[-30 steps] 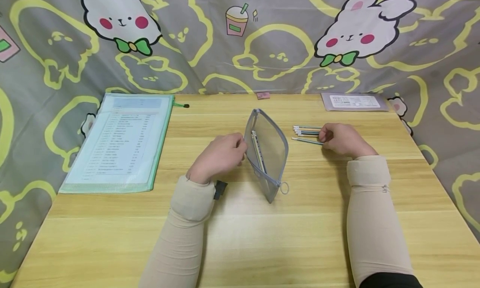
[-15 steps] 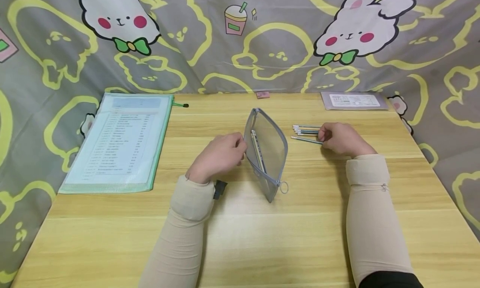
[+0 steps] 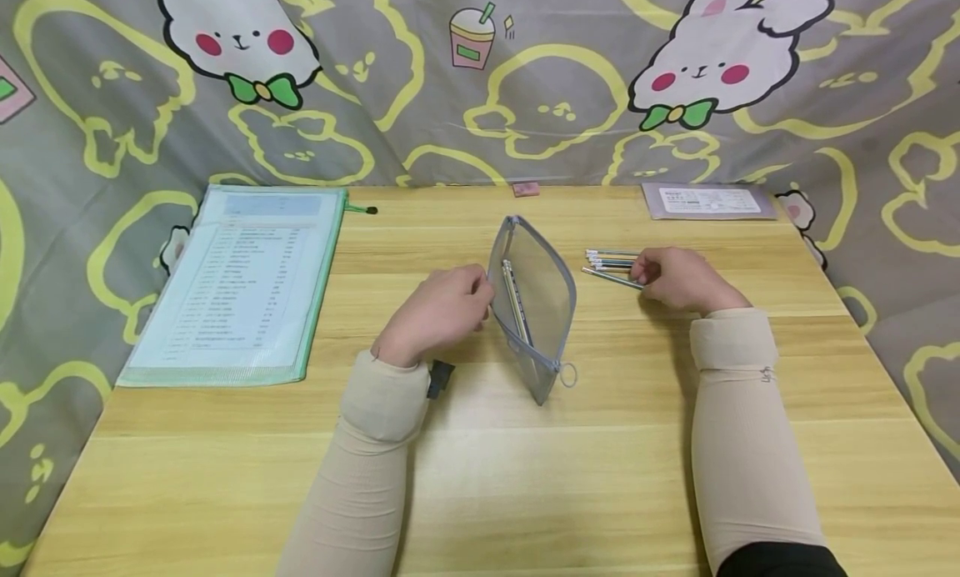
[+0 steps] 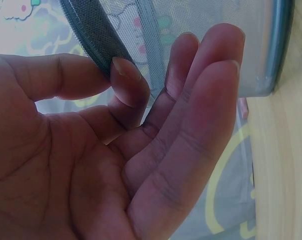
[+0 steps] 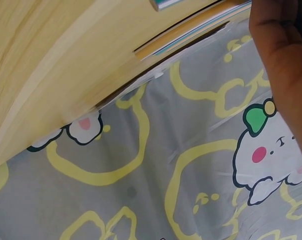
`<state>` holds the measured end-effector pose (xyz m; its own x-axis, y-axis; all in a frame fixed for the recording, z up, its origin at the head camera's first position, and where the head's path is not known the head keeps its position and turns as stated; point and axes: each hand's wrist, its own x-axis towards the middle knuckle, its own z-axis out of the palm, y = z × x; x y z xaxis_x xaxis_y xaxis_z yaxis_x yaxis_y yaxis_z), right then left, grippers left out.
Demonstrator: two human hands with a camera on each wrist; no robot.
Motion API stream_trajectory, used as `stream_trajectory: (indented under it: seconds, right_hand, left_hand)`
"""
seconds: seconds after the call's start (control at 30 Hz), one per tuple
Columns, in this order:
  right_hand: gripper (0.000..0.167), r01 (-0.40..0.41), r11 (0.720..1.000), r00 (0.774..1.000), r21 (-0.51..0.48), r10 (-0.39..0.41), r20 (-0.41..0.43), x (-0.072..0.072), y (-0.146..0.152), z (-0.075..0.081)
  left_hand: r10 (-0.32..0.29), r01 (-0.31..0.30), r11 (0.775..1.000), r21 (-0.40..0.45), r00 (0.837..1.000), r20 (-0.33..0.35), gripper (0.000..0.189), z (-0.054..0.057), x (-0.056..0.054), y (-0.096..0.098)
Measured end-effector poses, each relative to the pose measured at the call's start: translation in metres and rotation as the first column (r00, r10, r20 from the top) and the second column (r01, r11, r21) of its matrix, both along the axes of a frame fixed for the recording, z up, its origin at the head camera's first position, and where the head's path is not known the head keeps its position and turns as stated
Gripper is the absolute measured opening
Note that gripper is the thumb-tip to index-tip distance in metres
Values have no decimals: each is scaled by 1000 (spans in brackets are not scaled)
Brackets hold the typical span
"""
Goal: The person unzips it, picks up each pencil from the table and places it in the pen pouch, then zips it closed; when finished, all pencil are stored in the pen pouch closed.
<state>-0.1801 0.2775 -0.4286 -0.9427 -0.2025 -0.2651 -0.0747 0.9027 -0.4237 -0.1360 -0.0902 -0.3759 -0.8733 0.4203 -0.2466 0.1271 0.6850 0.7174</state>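
Note:
A grey mesh zip pouch [image 3: 551, 298] stands open-mouthed on the table, with a couple of pale pencils [image 3: 517, 303] leaning inside. My left hand [image 3: 442, 310] pinches the pouch's zipped edge [image 4: 93, 35] between thumb and index finger, the other fingers extended beside the mesh. To the right of the pouch, several dark pencils [image 3: 611, 260] lie together with their eraser ends toward it. My right hand [image 3: 686, 281] pinches the nearest pencil [image 3: 611, 278] by its far right part; the fingertips are partly hidden. In the right wrist view only part of the right hand [image 5: 286, 55] shows.
A green-edged clear document folder [image 3: 232, 285] holding a printed sheet lies at the left. At the back edge are a pink eraser [image 3: 526, 190] and a flat purple packet [image 3: 708, 202]. Patterned grey cloth [image 3: 420, 85] hangs behind the table and along its sides.
The nearest pencil has turned slightly, its eraser end now closer to the other pencils. My right fingers have shifted a little to the left. The left hand and pouch have stayed put.

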Motion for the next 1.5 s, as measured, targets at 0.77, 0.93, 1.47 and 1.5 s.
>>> stream_trajectory:
  seconds: [0.77,0.93,1.47,1.5]
  right_hand:
    - [22,8,1000,1000,22,-8,23,2,-3,3]
    - [18,28,999,1000,-19,-28,1,4,-3,5]
    - [16,38,999,999,-14,-38,-7,1,-9,3]
    - [16,33,999,999,-4,-33,-10,1,-9,3]
  left_hand:
    - [-4,4,1000,7,1000,-4,35,-1,0,0]
    - [-3,3,1000,-1,1000,-2,35,0,0,1]
    - [-4,4,1000,-10,1000,-14,34,1,1,0]
    - [-6,5,1000,-12,1000,-16,34,1,1,0]
